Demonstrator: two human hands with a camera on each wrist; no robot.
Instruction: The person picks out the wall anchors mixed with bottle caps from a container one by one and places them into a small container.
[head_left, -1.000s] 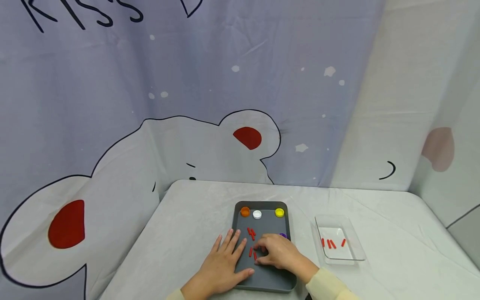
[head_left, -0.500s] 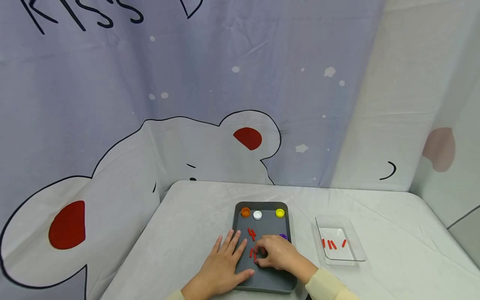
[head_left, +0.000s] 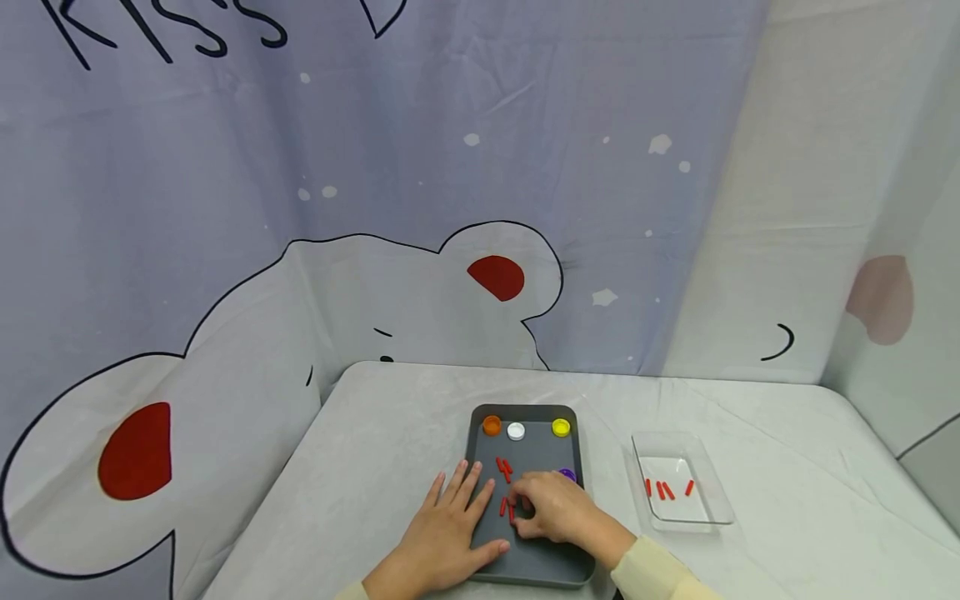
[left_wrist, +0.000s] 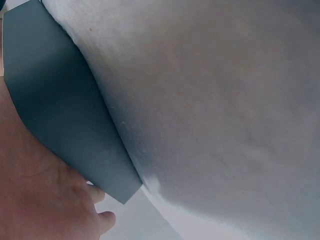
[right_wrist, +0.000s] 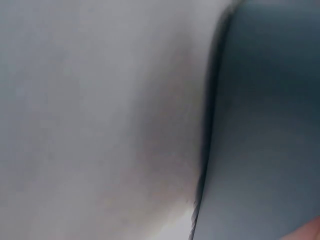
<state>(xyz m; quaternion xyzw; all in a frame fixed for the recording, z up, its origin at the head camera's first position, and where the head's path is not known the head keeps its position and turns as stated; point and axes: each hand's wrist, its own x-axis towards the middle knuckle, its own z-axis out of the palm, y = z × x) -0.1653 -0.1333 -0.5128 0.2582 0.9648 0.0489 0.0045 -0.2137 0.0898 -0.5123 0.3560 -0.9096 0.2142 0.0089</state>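
In the head view, a grey rectangular tray (head_left: 540, 567) lies on the table. My left hand (head_left: 442, 537) rests across its left edge, fingers spread and straight. Over the tray's middle, my right hand (head_left: 557, 507) curls its thumb and index finger at the two ends of a short red stick (head_left: 512, 515), pinching it. Just left of that is another red stick (head_left: 503, 506). A small cluster of red sticks (head_left: 504, 468) lies farther up the tray. Both wrist views mostly show blurred pale surface and the tray's dark side.
Orange (head_left: 491, 426), white (head_left: 516, 431) and yellow (head_left: 561, 427) round caps sit along the tray's far end. A purple cap (head_left: 567, 474) is partly behind the right hand. To the right stands a clear plastic box (head_left: 708, 475) holding several red sticks (head_left: 664, 490).
The right index fingertip has shifted slightly in toward the red stick since a second ago. The left hand, the tray and the box have stayed put.
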